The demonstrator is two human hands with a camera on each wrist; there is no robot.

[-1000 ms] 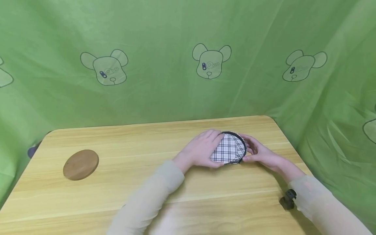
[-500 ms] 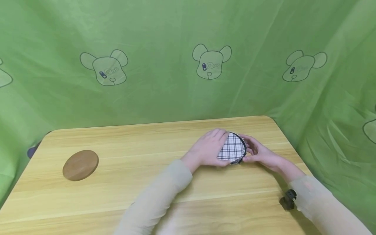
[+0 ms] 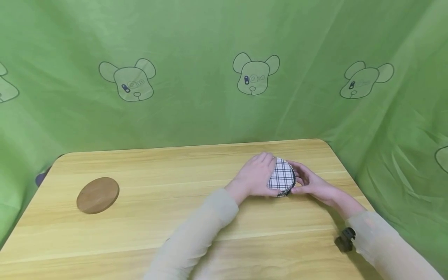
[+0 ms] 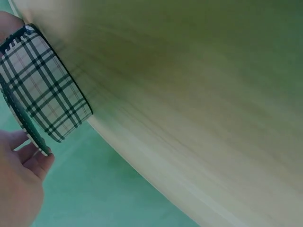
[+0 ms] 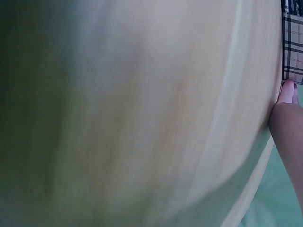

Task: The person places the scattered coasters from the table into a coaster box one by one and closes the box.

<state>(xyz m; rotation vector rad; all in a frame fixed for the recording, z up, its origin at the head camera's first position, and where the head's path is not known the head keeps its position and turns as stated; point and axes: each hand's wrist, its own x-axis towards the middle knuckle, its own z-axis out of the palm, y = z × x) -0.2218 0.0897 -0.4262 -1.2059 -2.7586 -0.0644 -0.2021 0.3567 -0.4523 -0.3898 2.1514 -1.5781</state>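
A round case [image 3: 282, 177] in white-and-black plaid, with a dark zip edge, stands on the table right of centre. My left hand [image 3: 255, 175] lies over its lid, thumb at the near edge and fingers at the far edge. In the left wrist view that hand [image 4: 21, 175] has its fingertips at the lid's rim, and a dark gap shows between lid and plaid side wall [image 4: 47, 85]. From the right, my right hand [image 3: 311, 184] curves round the case and holds its side. The right wrist view catches only a corner of the case [image 5: 293, 47] above the thumb.
A brown wooden disc [image 3: 98, 195] lies on the left part of the wood-grain table [image 3: 168, 167]. Green cloth [image 3: 189, 109] with printed bear heads hangs behind and at the sides. A small black camera [image 3: 344, 240] sits at my right wrist.
My left hand has moved rightward over the case, bringing the lid down onto it and covering more of the plaid. The right hand has kept its place at the side.
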